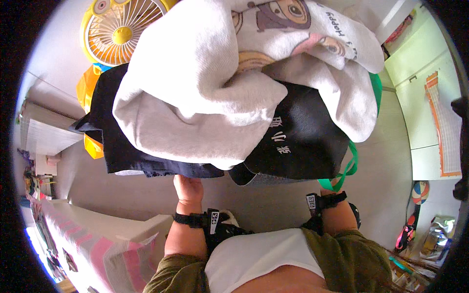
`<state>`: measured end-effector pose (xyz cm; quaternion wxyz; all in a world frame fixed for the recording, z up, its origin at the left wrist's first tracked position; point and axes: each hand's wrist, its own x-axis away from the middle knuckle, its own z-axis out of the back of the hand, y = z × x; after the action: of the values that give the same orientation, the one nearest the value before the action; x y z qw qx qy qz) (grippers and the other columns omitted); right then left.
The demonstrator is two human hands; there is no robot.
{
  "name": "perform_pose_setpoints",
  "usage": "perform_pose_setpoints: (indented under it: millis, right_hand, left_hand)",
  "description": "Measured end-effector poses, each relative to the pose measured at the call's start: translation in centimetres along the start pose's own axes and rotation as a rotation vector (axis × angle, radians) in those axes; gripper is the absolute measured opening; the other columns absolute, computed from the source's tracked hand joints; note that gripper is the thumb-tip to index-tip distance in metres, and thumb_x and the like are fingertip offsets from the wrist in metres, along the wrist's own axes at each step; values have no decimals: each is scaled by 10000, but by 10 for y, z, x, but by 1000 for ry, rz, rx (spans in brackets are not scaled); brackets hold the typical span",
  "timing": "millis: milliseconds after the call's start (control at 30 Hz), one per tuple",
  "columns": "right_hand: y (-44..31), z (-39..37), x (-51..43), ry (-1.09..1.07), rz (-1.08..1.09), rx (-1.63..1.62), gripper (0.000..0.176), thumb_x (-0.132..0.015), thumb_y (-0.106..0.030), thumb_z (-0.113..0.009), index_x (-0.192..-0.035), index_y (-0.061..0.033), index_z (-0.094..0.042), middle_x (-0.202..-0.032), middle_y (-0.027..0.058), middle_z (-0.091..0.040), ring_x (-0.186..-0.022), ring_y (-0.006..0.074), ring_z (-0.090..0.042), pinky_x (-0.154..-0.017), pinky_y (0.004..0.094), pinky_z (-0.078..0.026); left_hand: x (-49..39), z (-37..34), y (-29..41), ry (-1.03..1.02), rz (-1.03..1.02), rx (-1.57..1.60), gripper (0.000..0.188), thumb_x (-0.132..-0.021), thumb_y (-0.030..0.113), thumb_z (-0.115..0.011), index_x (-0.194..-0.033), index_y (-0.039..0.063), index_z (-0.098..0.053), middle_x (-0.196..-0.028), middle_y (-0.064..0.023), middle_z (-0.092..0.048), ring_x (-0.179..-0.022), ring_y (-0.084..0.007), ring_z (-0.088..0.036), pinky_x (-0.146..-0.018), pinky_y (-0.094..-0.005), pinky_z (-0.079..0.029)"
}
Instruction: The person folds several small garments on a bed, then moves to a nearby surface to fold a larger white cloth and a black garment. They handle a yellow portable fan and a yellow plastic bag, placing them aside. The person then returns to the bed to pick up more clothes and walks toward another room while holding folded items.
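Note:
In front of me rises a pile of cloth: a white fabric piece with printed cartoon figures (205, 91) lies over a black item bearing writing (307, 128). My left hand (188, 187) reaches under the pile's near edge, where dark blue fabric (165, 166) hangs; its fingers are hidden beneath. At the pile's right side my right hand (331, 184) is mostly covered by the cloth and a green strap (346, 172). The hands appear to bear the pile from below, but their grip is out of sight.
A yellow-rimmed fan (122, 35) stands beyond the pile at upper left, above an orange bag (87, 88). A striped pink and grey cloth (110, 256) covers furniture at lower left. Pale cabinets (421, 110) line the right side, with a ball (420, 192) below them.

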<state>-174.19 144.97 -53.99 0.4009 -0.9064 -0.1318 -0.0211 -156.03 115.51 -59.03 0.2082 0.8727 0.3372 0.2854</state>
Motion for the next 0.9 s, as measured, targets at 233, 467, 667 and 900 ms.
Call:
perform_pose_setpoints:
  millis: [233,467,667,900]
  right_hand:
    - [5,48,10,-32,-151,63,416,-891,-350,-479,-1232,-113,-460,-1143,56,-536,-975,236,-522,-845,373,-440]
    - [29,81,-11,-52,-507,392,433,-890,-361,-476,-1244,-115,-449,-1146,57,-524,-940,226,-522,-800,359,-448]
    - [-47,29,43,-892,-946,1428,551,-834,-380,-567,-1240,-25,-459,-1107,119,-595,-879,230,-594,-813,341,-465]
    - [-171,-77,69,-782,-475,1497,373,-850,-270,-578,-1093,13,-551,-983,149,-636,-874,219,-615,-764,323,-482]
  left_hand:
    - [13,-1,-8,235,78,-68,188,-870,288,-461,-893,105,-497,-897,-57,-523,-801,-220,-529,-725,-385,-461]
    - [50,-54,10,392,235,-98,242,-865,198,-485,-1025,17,-466,-1038,-129,-478,-978,-311,-500,-779,-437,-448]
    - [146,-106,73,123,288,-390,370,-914,180,-422,-1244,14,-391,-1258,-150,-433,-1107,-308,-478,-900,-386,-422]
    - [239,-196,143,71,493,-363,285,-884,92,-440,-1162,30,-452,-1098,-107,-544,-976,-239,-558,-838,-336,-456]
